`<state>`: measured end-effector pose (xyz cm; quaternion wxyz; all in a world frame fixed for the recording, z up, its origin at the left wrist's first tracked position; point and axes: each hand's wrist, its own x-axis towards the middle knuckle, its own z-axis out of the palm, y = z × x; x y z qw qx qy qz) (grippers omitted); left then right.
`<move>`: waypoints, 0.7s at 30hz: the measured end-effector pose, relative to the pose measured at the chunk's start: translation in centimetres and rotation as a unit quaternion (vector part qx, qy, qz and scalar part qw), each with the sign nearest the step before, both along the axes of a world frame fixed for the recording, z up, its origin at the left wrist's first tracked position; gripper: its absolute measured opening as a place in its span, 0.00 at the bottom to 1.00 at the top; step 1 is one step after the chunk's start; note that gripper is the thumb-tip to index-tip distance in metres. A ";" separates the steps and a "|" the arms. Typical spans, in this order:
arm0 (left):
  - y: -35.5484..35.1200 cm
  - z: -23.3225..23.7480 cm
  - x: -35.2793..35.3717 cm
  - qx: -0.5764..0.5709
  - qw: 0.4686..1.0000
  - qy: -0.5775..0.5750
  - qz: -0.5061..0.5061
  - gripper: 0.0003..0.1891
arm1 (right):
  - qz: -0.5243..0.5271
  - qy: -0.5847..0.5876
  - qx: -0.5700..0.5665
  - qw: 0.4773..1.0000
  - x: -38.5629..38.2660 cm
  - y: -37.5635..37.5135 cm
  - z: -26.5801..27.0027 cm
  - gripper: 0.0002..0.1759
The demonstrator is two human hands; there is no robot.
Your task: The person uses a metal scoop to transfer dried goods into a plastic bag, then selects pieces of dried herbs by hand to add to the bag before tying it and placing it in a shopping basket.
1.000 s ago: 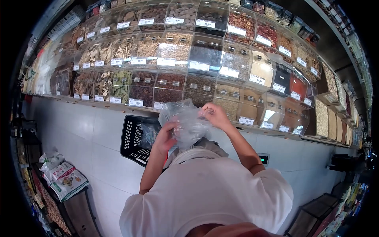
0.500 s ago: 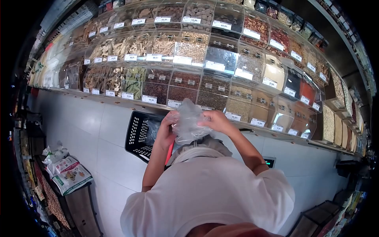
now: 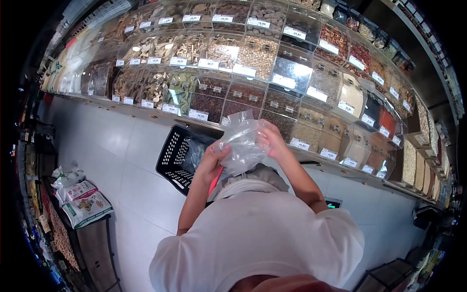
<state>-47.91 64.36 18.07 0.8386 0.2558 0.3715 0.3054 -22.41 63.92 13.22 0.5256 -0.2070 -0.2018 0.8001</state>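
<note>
A clear plastic bag [image 3: 241, 141] is stretched between my two hands in front of my waist. My left hand [image 3: 213, 158] pinches its left side, fingers closed on the film. On the bag's upper right, my right hand [image 3: 273, 138] grips the plastic, with some fingers partly hidden behind it. Below and left of the bag, a black shopping basket [image 3: 168, 158] with a red handle [image 3: 216, 179] sits by my left forearm. Inside the basket lies another clear plastic bag [image 3: 193, 155].
Tiered clear bins [image 3: 253, 56] of dried goods with white price labels run across the front. Printed sacks [image 3: 86, 204] rest on a low stand at the left. A sign with a green arrow [image 3: 332, 204] lies beyond my right elbow. Pale tiles [image 3: 136, 194] cover the floor.
The bag is spread wider and has shifted slightly right. My right hand has risen and moved outward along it. The view has turned a little, so the bins appear further right.
</note>
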 end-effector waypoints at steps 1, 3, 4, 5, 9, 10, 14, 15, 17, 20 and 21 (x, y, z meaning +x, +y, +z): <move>0.5 0.0 -0.5 -0.025 0.998 -0.052 0.036 0.17 | -0.017 -0.150 -0.009 0.989 -0.2 -0.6 1.1 0.09; 1.0 0.1 -1.1 -0.067 0.988 -0.110 0.082 0.16 | -0.068 -0.359 0.042 0.930 -2.0 -2.2 4.1 0.12; 1.2 0.2 -1.1 -0.083 0.986 -0.116 0.091 0.16 | -0.042 -0.407 0.063 0.910 -2.1 -2.5 4.6 0.12; 1.3 0.3 -1.1 -0.100 0.982 -0.123 0.100 0.15 | -0.016 -0.453 0.083 0.887 -1.6 -2.8 5.0 0.13; 2.0 -1.7 -0.5 -0.103 0.987 -0.124 0.012 0.16 | -0.090 -0.618 0.139 0.769 0.0 -2.4 4.2 0.10; 1.6 -1.8 0.0 -0.065 0.995 -0.072 -0.025 0.18 | -0.133 -0.666 0.168 0.714 0.5 -2.3 4.1 0.09; -1.4 -0.9 3.4 0.023 0.987 0.067 -0.147 0.23 | -0.267 -0.720 0.193 0.611 2.7 -1.6 4.7 0.08; -1.9 -0.7 4.1 0.030 0.981 0.083 -0.171 0.24 | -0.274 -0.730 0.196 0.595 2.8 -1.6 5.2 0.08; -2.1 -0.6 5.0 0.121 0.972 0.095 -0.177 0.23 | -0.278 -0.738 0.195 0.582 3.1 -1.8 5.5 0.08; -1.1 -0.4 5.7 0.222 0.950 0.182 -0.122 0.17 | -0.290 -0.745 0.197 0.567 4.0 -1.8 4.4 0.08; -0.1 -1.9 5.7 0.263 0.935 0.224 -0.085 0.15 | -0.266 -0.738 0.189 0.591 4.2 -1.9 4.4 0.09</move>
